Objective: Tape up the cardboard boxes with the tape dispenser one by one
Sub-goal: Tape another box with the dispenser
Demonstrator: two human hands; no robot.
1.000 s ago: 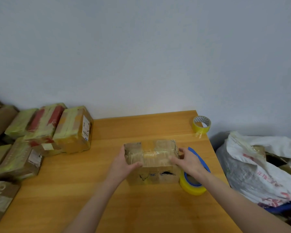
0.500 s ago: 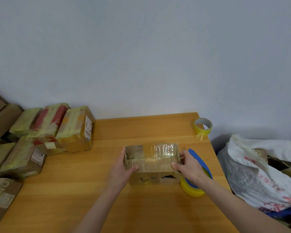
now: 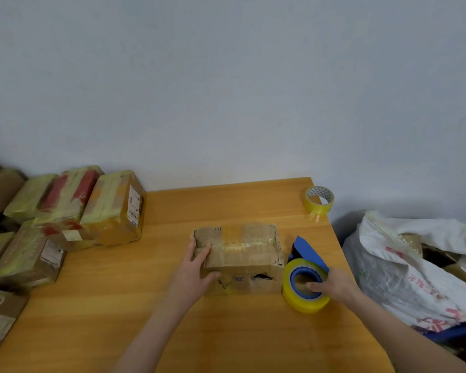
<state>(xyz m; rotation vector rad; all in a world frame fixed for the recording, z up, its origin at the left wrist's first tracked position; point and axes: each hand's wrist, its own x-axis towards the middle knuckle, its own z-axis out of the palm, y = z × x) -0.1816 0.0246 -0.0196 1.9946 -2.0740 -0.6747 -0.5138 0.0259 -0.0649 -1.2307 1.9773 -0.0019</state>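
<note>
Cardboard box [image 3: 240, 254] mid-frame stays clasped by left hand [image 3: 197, 270]; right hand [image 3: 334, 288] has left it to grip tape dispenser [image 3: 304, 285], likely readying taping

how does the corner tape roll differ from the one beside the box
The corner roll is small and thin; the near roll is bigger and thicker. The corner roll lies loose and untouched; the near roll sits on a blue dispenser, gripped by the right hand. Both are yellow, on the table.

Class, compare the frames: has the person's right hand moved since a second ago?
Yes. The right hand left the right end of the cardboard box, moving rightward onto the tape dispenser.
</note>
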